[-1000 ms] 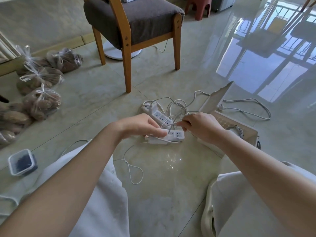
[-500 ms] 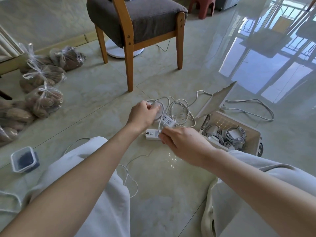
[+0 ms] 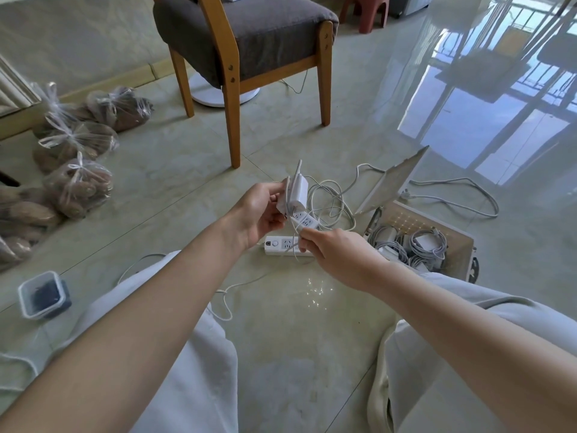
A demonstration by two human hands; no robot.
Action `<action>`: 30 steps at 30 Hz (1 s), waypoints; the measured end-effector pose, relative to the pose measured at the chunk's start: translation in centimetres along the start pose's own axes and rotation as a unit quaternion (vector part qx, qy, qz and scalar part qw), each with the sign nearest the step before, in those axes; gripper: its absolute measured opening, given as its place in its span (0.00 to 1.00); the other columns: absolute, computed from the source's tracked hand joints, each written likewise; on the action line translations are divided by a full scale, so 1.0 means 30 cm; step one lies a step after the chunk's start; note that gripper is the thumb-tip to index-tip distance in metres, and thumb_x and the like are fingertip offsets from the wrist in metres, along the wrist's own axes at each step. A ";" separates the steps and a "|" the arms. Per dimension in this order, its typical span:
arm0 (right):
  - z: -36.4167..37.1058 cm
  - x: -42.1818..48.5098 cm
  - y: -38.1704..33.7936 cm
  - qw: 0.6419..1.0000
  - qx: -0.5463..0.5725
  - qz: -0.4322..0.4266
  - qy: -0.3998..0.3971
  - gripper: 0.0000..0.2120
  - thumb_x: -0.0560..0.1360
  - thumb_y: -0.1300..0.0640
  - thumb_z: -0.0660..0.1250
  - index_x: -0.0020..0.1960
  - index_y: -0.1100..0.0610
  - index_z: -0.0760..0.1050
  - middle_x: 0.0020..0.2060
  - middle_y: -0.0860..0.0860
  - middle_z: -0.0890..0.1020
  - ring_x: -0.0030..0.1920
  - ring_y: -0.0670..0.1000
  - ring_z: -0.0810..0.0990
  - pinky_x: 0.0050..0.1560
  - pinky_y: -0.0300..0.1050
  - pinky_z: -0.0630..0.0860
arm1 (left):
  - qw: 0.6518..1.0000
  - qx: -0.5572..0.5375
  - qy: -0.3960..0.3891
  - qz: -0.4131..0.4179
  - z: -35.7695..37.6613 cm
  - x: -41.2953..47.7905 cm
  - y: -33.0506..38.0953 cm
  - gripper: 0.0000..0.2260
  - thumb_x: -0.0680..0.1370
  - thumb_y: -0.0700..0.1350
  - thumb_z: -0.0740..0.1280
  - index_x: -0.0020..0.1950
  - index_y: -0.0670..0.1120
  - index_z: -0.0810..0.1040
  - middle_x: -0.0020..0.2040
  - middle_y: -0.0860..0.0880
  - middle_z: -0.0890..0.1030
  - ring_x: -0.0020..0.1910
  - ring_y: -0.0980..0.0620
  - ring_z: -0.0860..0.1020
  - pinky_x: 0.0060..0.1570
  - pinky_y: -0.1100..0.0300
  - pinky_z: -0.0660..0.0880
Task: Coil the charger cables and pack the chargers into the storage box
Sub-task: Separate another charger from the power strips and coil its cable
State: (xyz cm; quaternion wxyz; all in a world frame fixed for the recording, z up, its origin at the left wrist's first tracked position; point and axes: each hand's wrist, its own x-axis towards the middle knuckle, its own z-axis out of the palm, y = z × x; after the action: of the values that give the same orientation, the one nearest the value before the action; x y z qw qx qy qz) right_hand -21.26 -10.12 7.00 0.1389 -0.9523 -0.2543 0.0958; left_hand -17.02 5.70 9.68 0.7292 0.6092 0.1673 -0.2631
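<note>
- A person's left hand (image 3: 260, 210) grips a white charger (image 3: 296, 192) upright above the tiled floor (image 3: 187, 170).
- The right hand (image 3: 338, 256) pinches the charger's thin cable (image 3: 296, 228) just below it.
- A power strip (image 3: 281, 245) lies on the floor beneath both hands.
- The open storage box (image 3: 459, 245), right of the strip, holds coiled chargers (image 3: 418, 245).

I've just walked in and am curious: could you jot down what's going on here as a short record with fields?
Setting: tiled floor, person seated
Left hand: grip closed on a white charger, held up
Right hand: pinching the charger's cable
Storage box: lid open, coiled chargers inside
Power strip: on the floor, beneath the hands
Loose cables: tangled behind the hands
Nearby: wooden chair, tied bags
</note>
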 end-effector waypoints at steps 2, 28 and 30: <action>-0.012 0.009 0.018 1.000 -0.003 0.016 -0.003 0.09 0.81 0.53 0.52 0.51 0.52 0.71 0.36 0.49 0.74 0.36 0.57 0.71 0.36 0.46 0.69 | 0.999 0.033 -0.007 0.003 -0.003 0.001 0.000 0.12 0.80 0.52 0.58 0.45 0.45 0.75 0.34 0.48 0.71 0.30 0.55 0.65 0.33 0.62 0.60; -0.053 0.023 -0.003 0.986 -0.062 0.002 0.154 0.19 0.81 0.47 0.51 0.37 0.54 0.69 0.30 0.49 0.74 0.30 0.59 0.69 0.33 0.47 0.69 | 0.744 0.633 0.188 0.097 -0.101 0.008 0.009 0.12 0.78 0.54 0.62 0.50 0.45 0.72 0.48 0.44 0.77 0.48 0.43 0.75 0.42 0.58 0.67; -0.041 0.008 -0.026 0.979 -0.025 -0.033 0.202 0.21 0.79 0.46 0.49 0.36 0.56 0.71 0.28 0.49 0.78 0.26 0.59 0.71 0.28 0.45 0.70 | 0.730 0.635 0.221 0.121 -0.090 0.013 0.000 0.15 0.78 0.54 0.61 0.53 0.42 0.71 0.51 0.41 0.78 0.49 0.41 0.76 0.41 0.56 0.67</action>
State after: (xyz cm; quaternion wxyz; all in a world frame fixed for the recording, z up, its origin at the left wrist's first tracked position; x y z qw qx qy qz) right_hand -21.11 -9.61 8.39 0.1668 -0.9461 -0.2550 -0.1094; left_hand -16.51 8.26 8.92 0.1405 0.9863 0.0426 -0.0751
